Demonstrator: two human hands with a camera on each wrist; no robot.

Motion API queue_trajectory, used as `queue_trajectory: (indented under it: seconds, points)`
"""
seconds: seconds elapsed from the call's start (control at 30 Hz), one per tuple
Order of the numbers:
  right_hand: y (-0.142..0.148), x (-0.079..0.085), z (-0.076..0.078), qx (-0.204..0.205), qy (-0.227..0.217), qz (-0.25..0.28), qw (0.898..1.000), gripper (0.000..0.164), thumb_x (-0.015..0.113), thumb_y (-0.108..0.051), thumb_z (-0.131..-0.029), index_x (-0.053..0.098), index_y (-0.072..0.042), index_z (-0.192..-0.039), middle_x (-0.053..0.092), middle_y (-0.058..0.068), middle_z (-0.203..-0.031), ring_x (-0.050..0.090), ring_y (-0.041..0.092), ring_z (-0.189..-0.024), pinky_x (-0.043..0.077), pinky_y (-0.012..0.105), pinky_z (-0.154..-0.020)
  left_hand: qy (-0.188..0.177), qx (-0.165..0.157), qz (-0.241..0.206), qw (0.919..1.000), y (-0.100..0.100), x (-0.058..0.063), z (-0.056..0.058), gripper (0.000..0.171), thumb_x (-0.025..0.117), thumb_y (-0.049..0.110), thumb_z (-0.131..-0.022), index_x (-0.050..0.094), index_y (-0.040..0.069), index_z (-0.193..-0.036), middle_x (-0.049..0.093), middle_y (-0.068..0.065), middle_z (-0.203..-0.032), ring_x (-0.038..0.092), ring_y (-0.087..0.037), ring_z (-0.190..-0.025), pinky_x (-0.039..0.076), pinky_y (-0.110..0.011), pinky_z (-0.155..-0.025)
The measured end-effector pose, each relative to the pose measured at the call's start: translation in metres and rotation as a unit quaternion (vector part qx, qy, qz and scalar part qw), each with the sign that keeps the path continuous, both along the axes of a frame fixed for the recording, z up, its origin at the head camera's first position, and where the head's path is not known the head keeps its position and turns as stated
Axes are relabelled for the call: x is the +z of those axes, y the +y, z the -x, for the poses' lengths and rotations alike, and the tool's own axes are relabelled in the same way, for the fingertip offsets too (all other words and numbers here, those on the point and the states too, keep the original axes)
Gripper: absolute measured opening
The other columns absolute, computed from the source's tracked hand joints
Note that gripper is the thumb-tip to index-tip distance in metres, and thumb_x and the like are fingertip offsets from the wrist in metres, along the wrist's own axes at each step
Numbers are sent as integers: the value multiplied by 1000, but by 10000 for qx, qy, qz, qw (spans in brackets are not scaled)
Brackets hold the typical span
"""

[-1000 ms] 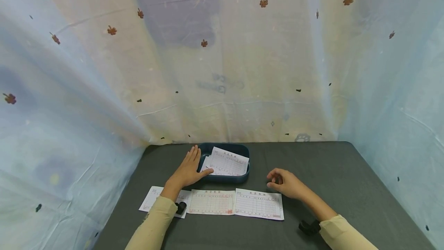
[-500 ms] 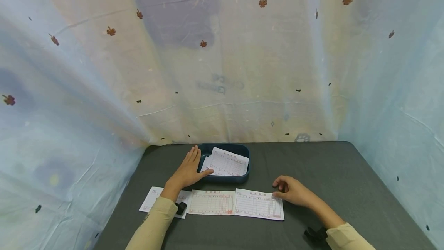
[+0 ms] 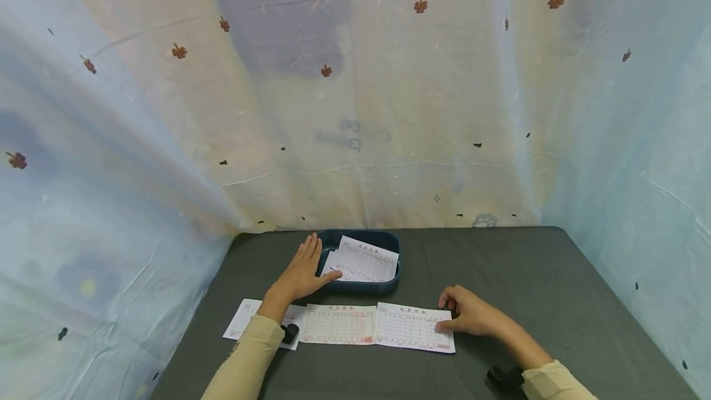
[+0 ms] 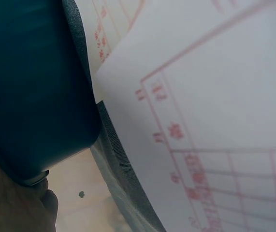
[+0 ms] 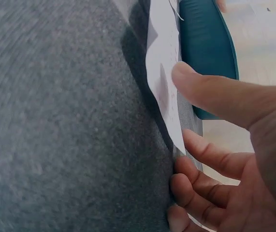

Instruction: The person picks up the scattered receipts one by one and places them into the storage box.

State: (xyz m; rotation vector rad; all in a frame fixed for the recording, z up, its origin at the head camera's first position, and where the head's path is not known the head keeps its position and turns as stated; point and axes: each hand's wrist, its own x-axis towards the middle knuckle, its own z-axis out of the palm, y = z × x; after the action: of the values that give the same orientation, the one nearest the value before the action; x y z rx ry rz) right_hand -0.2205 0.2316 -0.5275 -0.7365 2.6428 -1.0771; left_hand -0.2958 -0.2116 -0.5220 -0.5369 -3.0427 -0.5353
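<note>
My left hand [image 3: 299,273] rests at the left side of a dark blue plastic tray [image 3: 361,287], fingers straight, thumb reaching over its near-left rim. Inside the tray lie white printed forms [image 3: 366,261]. In front, three form piles make a row: a white form [image 3: 240,316] partly hidden by my left forearm, a cream form [image 3: 339,325] and a white form [image 3: 411,327]. My right hand [image 3: 472,313] is at that last form's right edge. In the right wrist view, its thumb [image 5: 188,79] touches the white sheet [image 5: 164,82], while loosely bent fingers lie by the corner.
Dark grey cloth covers the table [image 3: 500,264]. A pale patterned curtain [image 3: 355,110] hangs behind and on both sides. Black bands with cameras sit on both wrists, such as the right wrist camera [image 3: 504,378].
My right hand has moved right and nearer to me, and its thumb has come down onto the right-hand white form. The left hand stays at the tray.
</note>
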Motion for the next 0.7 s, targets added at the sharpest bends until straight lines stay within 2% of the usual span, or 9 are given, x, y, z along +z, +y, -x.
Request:
queue_trajectory:
  seconds: [0.23,0.37,0.7]
  points:
    - [-1,2,-3,196,168,-105,9996,39,96,-21,-81,64,-11,-103,53,3,-95,47,13,-85,41,26,-71,-108,86,240,9996,1,3,-1,120,50,84,-97,11,-3,-170,1,-21,-179,1,-39,-166,11,-57,-134]
    - [-1,2,-4,228,118,-121,9996,40,96,-21,-82,63,-12,-102,52,3,-95,46,13,-85,41,27,-71,-62,78,178,9998,1,3,-1,119,53,81,-97,14,-5,-170,4,-23,-179,5,-43,-166,13,-59,-133]
    - [-1,3,-4,212,84,-183,9996,41,95,-19,-82,61,-12,-103,52,0,-95,47,14,-87,40,28,-71,-58,63,129,9999,0,-2,2,120,52,82,-97,12,-4,-170,3,-22,-179,3,-41,-166,13,-59,-133]
